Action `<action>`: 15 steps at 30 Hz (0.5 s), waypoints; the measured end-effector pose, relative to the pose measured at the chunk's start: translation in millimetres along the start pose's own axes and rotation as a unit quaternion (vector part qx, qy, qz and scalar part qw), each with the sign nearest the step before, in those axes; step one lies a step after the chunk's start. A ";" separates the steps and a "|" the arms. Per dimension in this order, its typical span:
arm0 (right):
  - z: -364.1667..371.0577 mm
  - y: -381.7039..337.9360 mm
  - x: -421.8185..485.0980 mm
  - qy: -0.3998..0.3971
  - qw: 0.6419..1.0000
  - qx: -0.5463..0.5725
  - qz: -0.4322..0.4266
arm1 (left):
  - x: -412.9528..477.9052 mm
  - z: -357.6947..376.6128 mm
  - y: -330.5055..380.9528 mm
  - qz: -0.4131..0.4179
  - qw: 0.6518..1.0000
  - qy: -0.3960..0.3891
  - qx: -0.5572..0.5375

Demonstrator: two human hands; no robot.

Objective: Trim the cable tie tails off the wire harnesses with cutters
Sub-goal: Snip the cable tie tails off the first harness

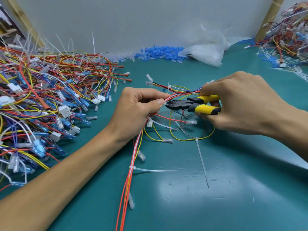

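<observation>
A wire harness [133, 165] of red, white and yellow wires lies on the green mat in the middle. My left hand [138, 110] grips its bundle, thumb beside a white cable tie at the cutters' jaws. My right hand [238, 104] holds the yellow-and-black cutters [191, 104], whose black jaws point left at that tie. Two long white cable tie tails stick out of the harness: one tail [153, 170] lies flat to the right, another tail [202, 162] runs down from the yellow loop.
A big pile of harnesses [36, 100] with upright tie tails fills the left side. Blue terminal sleeves [160, 53] and a clear plastic bag [208, 49] lie at the back wall. Another harness pile [291, 34] and loose cut tails [293, 70] sit at the right.
</observation>
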State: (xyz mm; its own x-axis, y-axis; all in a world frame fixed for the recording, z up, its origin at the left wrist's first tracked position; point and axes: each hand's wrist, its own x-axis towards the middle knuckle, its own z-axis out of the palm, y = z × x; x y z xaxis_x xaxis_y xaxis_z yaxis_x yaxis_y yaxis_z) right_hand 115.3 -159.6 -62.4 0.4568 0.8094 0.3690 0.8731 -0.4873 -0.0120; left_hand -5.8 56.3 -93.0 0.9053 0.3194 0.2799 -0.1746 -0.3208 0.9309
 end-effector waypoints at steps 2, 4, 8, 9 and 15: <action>0.5 -0.5 0.0 0.002 1.000 0.006 0.003 | 0.8 -0.4 0.1 -0.007 1.000 -0.003 -0.008; 1.3 -0.3 0.2 0.005 1.000 0.012 0.011 | 1.5 -0.8 -0.9 -0.013 1.000 0.000 -0.010; 4.8 0.2 -0.3 0.011 0.999 0.025 0.022 | 1.6 -1.1 -1.2 -0.009 1.000 0.004 -0.007; 5.6 0.6 -0.3 0.010 0.999 0.026 0.022 | 1.7 -1.0 -1.5 -0.009 1.000 0.004 -0.007; 7.9 2.3 0.4 0.016 0.999 0.021 0.019 | 1.7 -1.5 -2.3 -0.005 1.000 -0.005 0.007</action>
State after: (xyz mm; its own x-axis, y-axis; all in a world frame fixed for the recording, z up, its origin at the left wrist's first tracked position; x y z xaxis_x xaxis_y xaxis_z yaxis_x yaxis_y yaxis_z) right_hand 118.9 -157.8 -69.7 0.4846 0.7792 0.3975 0.8621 -0.5025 -0.0659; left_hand -4.4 58.9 -94.3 0.9112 0.3132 0.2676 -0.1600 -0.3296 0.9305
